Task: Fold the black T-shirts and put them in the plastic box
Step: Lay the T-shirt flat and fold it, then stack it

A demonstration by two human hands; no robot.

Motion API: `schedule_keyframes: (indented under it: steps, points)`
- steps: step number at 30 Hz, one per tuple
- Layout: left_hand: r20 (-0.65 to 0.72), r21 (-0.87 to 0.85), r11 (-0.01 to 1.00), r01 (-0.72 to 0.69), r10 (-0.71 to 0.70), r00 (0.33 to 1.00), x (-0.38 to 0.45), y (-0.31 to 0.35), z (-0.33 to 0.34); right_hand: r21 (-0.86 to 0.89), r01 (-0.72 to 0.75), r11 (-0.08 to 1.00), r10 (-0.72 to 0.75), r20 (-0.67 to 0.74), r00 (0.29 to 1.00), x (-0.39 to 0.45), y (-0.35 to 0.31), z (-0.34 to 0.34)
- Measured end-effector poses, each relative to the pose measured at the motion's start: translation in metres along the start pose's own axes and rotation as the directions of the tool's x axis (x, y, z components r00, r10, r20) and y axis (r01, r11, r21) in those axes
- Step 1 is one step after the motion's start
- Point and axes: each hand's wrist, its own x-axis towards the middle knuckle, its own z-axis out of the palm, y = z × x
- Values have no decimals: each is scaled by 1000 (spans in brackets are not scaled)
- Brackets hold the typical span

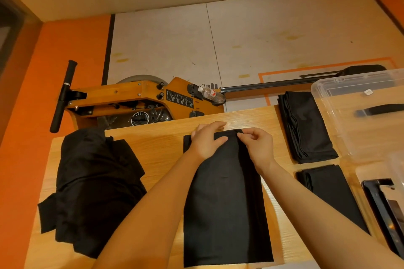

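A black T-shirt [225,203], folded into a long strip, lies down the middle of the wooden table [157,144]. My left hand [206,141] lies on its far end with fingers stretched over the cloth. My right hand [258,146] pinches the far right corner of the same strip. A heap of unfolded black T-shirts [91,188] sits at the left. Two folded black T-shirts lie at the right, one farther [306,126] and one nearer [330,192]. The clear plastic box [358,111] stands at the far right, with a black strip visible through it.
A wooden rowing machine [135,100] with a black handle and a plastic bottle [212,94] stands on the floor beyond the table. A dark-framed device [384,209] lies at the table's right edge, beside another clear plastic piece [393,170].
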Motion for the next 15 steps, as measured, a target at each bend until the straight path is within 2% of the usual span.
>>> schedule_keyframes:
  steps: [2, 6, 11, 15]
  points:
    - [28, -29, 1000, -12, 13, 1000, 5, 5, 1, 53, -10, 999, 9, 23, 1000, -1, -1, -2]
    - [81, 20, 1000, 10, -11, 997, 12, 7, -6, 107, -29, 994, 25, 39, 999, -1, -1, -8]
    - [180, 239, 971, 17, -62, 982, 20, 1, -24, 159, -34, 987, 32, 16, 999, 0, 0, -14]
    - [203, 277, 961, 14, -73, 976, 18, -9, -35, 179, -52, 982, 52, 6, 999, 0, 4, -20]
